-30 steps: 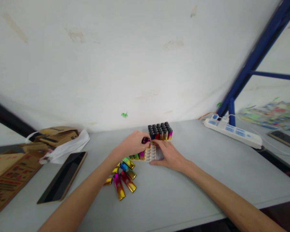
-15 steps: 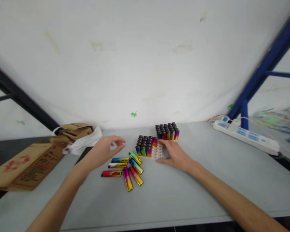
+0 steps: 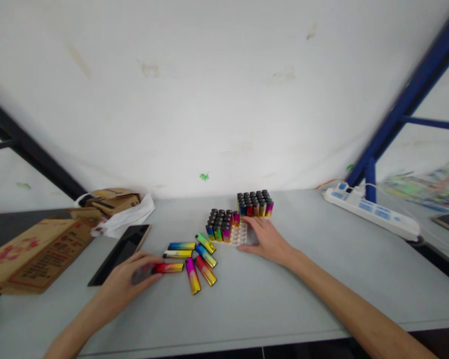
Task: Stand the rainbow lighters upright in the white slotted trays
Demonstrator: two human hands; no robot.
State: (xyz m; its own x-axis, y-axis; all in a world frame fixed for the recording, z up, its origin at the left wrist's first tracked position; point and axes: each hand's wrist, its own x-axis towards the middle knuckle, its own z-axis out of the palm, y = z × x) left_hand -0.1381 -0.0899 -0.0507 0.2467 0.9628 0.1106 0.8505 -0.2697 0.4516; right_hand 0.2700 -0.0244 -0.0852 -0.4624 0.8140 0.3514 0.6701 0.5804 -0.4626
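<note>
My left hand [image 3: 136, 276] has its thumb and fingers around the dark end of a red-and-yellow lighter [image 3: 172, 268] lying on the table. Other shiny coloured lighters lie loose beside it, among them a magenta-and-yellow one [image 3: 193, 276] and a blue one [image 3: 181, 246]. Lighters stand upright in the left part of a white holder [image 3: 239, 235]; round slots show bare at its right. With thumb at the front and fingers at the back, my right hand [image 3: 267, 239] grips the holder's right side. Behind it stands a block of upright lighters [image 3: 255, 203].
A black phone-like slab [image 3: 119, 255] lies left of the lighters. Cardboard boxes [image 3: 41, 252] and a white bag [image 3: 125, 219] are farther left. A white power strip [image 3: 372, 212] lies at the back right, before the wall [image 3: 224, 99].
My left hand has come down and toward me, from above the table to the red-and-yellow lighter, uncovering the black slab. My right hand stays at the holder. The view has shifted slightly.
</note>
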